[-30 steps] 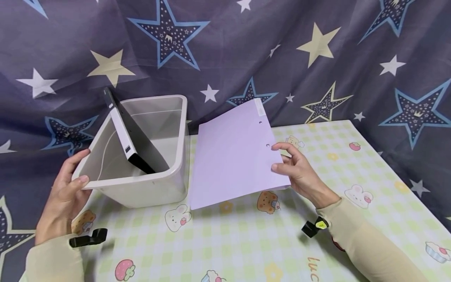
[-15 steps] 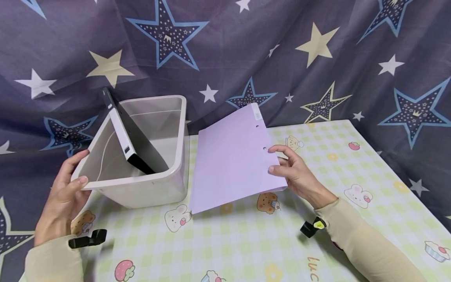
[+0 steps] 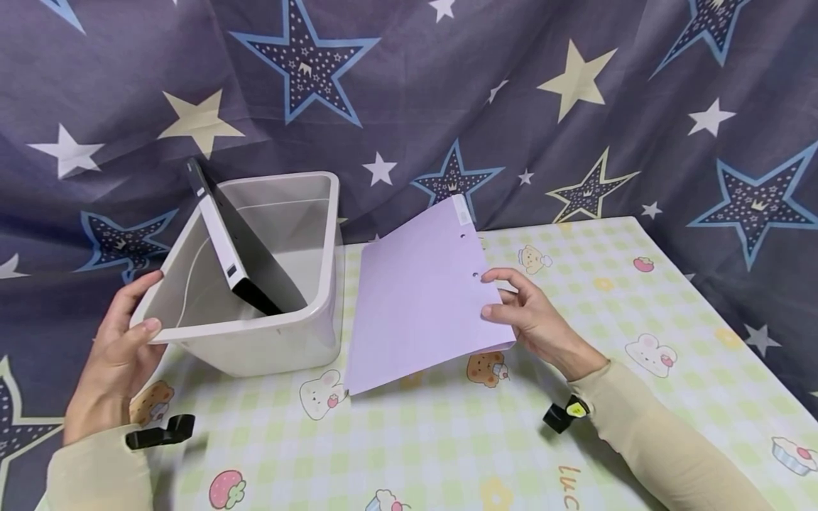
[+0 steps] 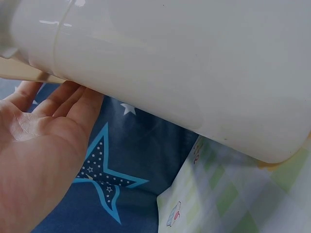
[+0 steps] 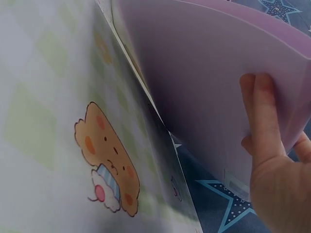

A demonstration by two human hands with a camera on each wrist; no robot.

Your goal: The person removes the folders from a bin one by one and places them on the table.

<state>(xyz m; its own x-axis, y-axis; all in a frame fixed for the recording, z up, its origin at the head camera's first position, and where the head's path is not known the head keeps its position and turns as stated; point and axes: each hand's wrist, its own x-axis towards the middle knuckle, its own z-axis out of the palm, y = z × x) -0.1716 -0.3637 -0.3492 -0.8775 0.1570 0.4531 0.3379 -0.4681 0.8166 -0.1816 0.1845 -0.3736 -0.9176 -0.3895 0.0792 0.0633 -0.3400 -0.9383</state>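
My left hand grips the near left corner of a white plastic bin, thumb over the rim. In the left wrist view its fingers reach up against the bin's outside wall. A black binder with a whitish spine leans inside the bin, its upper end above the rim. To the right, my right hand pinches the right edge of a light purple folder. The folder is tilted, right side raised, left edge low by the table. In the right wrist view, fingers lie along its underside.
Bin and folder are over a table with a green checked, cartoon-printed cover. Behind it hangs a dark curtain with stars. The table's right edge slopes down toward the lower right corner.
The purple folder has come down slightly and shifted a little left and nearer, together with my right hand. My left hand, the bin and the black binder have stayed put.
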